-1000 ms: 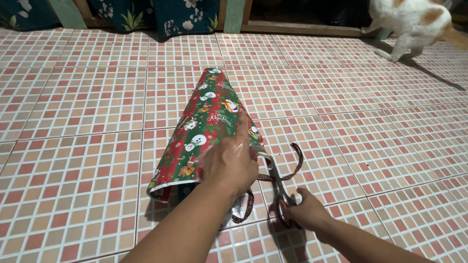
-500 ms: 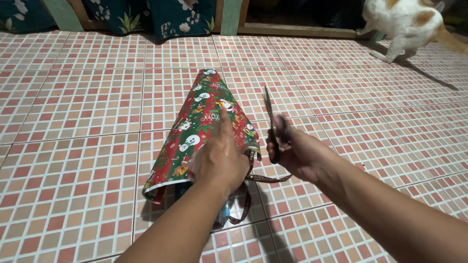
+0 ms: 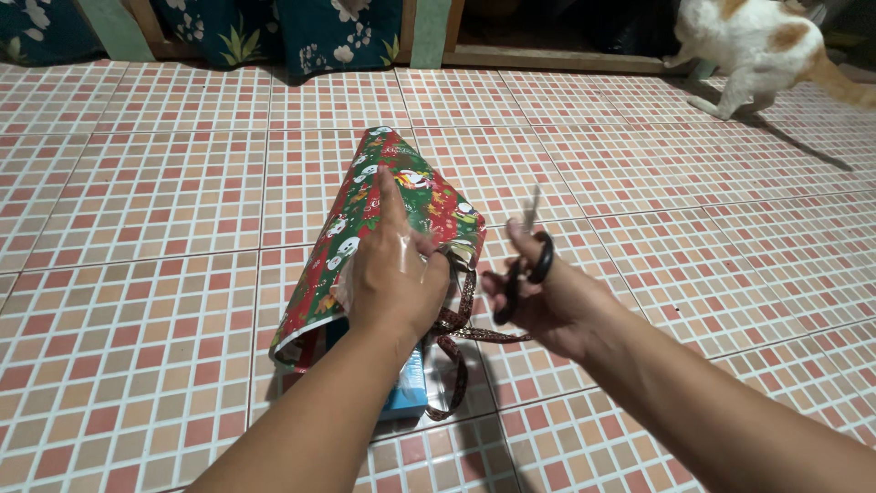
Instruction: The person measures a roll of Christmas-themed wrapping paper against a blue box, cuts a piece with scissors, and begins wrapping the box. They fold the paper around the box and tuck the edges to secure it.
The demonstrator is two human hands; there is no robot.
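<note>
A sheet of red and green festive wrapping paper (image 3: 365, 219) is folded loosely over a blue box (image 3: 408, 385) on the tiled floor. My left hand (image 3: 392, 269) presses down on the paper's near right part, thumb under its edge. My right hand (image 3: 538, 297) is raised just right of the paper and grips black-handled scissors (image 3: 525, 256), fingers through the loops, blades pointing up and away. A dark patterned ribbon (image 3: 461, 333) trails from under the paper between my two hands.
A white and orange cat (image 3: 757, 41) stands at the far right on the checkered tile floor (image 3: 155, 192). Dark floral cushions (image 3: 301, 32) and a wooden frame line the far edge.
My right hand picked the scissors up from the floor, raised them beside the paper and slid its fingers into the loops. My left hand shifted up the paper and curled on its edge.
</note>
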